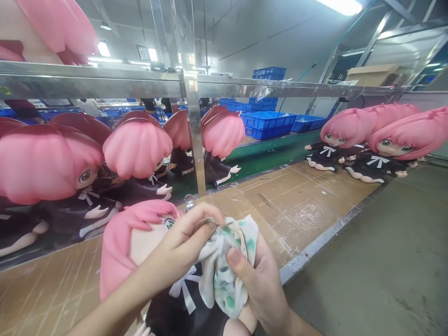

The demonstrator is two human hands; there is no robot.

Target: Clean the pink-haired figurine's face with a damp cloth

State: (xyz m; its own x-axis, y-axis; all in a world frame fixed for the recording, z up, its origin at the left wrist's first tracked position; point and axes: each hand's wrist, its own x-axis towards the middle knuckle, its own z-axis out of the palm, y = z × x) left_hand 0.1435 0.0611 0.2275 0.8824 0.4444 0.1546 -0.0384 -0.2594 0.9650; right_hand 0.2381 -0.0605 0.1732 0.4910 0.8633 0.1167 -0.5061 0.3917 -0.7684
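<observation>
Both of my hands grip a white cloth (224, 280) with green spots, bunched up in front of a large doll figure. My left hand (192, 233) pinches the cloth's upper edge, fingers bent inward. From the other side my right hand (262, 280) holds it, thumb pressed on top. The figure (117, 242) has pink hair, a black dress and a white bow (185, 287); it sits on the bench right behind the cloth, and my left arm and hand cover part of its face. A small clear round-topped container (189, 202) stands just beyond my left hand.
Several similar pink-haired figures (138, 144) sit on the green belt at left. More figures (380, 149) sit at the bench's far right end. A metal post (191, 93) rises beside the bench. Blue crates (269, 122) stand behind it. Brown cardboard (297, 196) covers the bench top.
</observation>
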